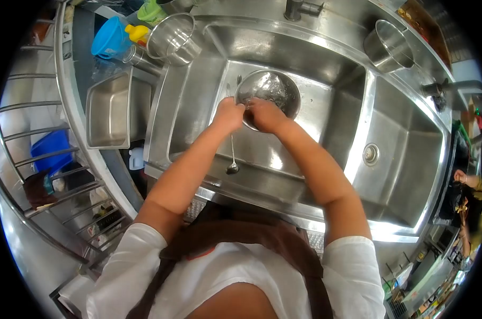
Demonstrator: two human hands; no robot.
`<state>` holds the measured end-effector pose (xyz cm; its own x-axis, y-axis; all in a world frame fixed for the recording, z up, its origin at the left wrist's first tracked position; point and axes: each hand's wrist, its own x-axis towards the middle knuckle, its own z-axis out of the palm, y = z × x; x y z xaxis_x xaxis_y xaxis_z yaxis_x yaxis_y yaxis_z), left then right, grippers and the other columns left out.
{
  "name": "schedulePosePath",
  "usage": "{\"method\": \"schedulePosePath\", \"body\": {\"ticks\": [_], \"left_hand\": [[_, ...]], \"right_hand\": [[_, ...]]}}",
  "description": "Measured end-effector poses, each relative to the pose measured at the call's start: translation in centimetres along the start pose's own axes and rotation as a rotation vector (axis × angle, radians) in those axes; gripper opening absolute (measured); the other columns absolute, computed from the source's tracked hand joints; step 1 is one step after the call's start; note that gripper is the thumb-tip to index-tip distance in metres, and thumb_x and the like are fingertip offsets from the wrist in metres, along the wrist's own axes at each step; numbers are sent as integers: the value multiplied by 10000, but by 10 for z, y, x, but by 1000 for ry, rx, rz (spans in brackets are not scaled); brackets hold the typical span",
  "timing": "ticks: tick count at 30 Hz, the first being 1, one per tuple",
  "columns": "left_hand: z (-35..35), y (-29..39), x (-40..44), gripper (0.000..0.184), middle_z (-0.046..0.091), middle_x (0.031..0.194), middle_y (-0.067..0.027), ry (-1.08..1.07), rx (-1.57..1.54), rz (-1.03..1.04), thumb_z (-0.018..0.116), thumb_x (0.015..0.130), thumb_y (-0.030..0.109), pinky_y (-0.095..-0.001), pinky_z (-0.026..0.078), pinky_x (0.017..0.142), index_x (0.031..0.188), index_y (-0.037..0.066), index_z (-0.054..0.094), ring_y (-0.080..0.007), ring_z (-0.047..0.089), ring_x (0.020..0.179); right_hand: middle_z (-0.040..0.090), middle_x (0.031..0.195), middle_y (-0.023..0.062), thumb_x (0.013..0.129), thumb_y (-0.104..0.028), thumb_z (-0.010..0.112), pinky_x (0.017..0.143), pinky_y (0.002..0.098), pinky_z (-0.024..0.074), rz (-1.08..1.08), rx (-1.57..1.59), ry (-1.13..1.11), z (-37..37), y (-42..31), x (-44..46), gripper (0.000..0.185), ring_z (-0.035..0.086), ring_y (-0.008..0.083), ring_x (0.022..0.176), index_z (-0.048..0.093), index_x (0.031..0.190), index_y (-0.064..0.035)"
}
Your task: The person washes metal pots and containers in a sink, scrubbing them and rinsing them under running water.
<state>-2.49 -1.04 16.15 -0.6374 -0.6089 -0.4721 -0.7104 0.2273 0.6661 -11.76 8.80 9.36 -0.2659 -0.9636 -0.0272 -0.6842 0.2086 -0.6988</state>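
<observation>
Pots [378, 56] beside sink [193, 109]; right hand [266, 115] across bowl [293, 95], left hand [229, 114] perhaps on spoon [232, 168]

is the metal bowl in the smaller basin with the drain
No, the metal bowl is in the larger basin, left of the smaller basin.

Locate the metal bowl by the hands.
In the head view, the bowl is above centre, in the larger sink basin, left hand and right hand at its near-left edge.

Glare is reflected by the sink [316, 125] beside the right hand [267, 115]; well left, railings [39, 76] are bowed by distortion.
</observation>
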Motion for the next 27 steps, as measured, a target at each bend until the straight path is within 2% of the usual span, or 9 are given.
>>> {"method": "schedulePosePath", "body": {"ticks": [3,5,6,8,12,16,20,22,27], "left_hand": [[-4,16,-8,282,566,729,-271,-48,-72,-171,468,743,149,-418,458,640,816,-114,542,-358,589,721],[-4,12,-2,276,565,733,-271,-8,-46,-115,469,744,150,-417,457,634,812,-107,542,-357,589,706],[-5,8,0,270,565,737,-272,41,-19,-62,470,744,152,-417,457,628,808,-100,542,-357,588,690],[-1,3,0,267,565,728,-270,53,-57,-28,469,745,149,-409,458,613,815,-99,539,-353,588,678],[2,-6,7,264,562,702,-263,114,-73,146,473,741,143,-396,458,585,828,-99,534,-352,582,634],[-10,19,-17,270,560,731,-278,-26,-154,-136,476,735,147,-407,456,621,831,-97,536,-381,574,686],[-4,7,0,283,551,760,-299,-21,-85,-39,473,738,157,-421,452,652,824,-107,532,-402,564,727],[-3,-1,3,287,547,771,-307,17,30,16,470,740,159,-423,451,658,820,-111,531,-406,561,742],[-3,-4,0,272,545,814,-309,26,-40,-30,453,748,148,-431,437,696,810,-104,534,-414,545,785]], "right_hand": [[545,917,156,690,-55,483,878,379,364,102,-145,-124,-13,0,1,274,474,320,968,544,943,32],[519,968,187,692,-43,478,882,388,363,-152,-218,350,-26,-2,3,288,475,342,951,532,959,51],[519,968,187,692,-43,478,882,388,363,-161,-219,347,-31,-4,7,288,475,342,951,532,959,51],[498,996,203,682,-37,485,887,398,359,54,-206,615,-34,-9,15,315,474,356,939,522,980,56],[515,960,202,694,-44,482,872,397,371,-276,-77,520,-4,-10,10,259,479,343,947,548,927,49],[531,996,190,723,-85,477,867,367,382,47,-52,11,-8,-7,8,243,499,308,963,568,913,35],[508,1031,154,720,-118,519,892,381,367,-2,-152,206,-20,-20,8,264,482,290,984,570,959,-20],[447,1147,132,738,-113,477,972,378,290,-240,-488,225,-31,-24,11,364,419,248,1088,510,1087,-14],[402,1192,147,765,-112,413,992,374,262,-61,-632,311,-37,-8,13,422,377,276,1127,429,1166,15]]}}
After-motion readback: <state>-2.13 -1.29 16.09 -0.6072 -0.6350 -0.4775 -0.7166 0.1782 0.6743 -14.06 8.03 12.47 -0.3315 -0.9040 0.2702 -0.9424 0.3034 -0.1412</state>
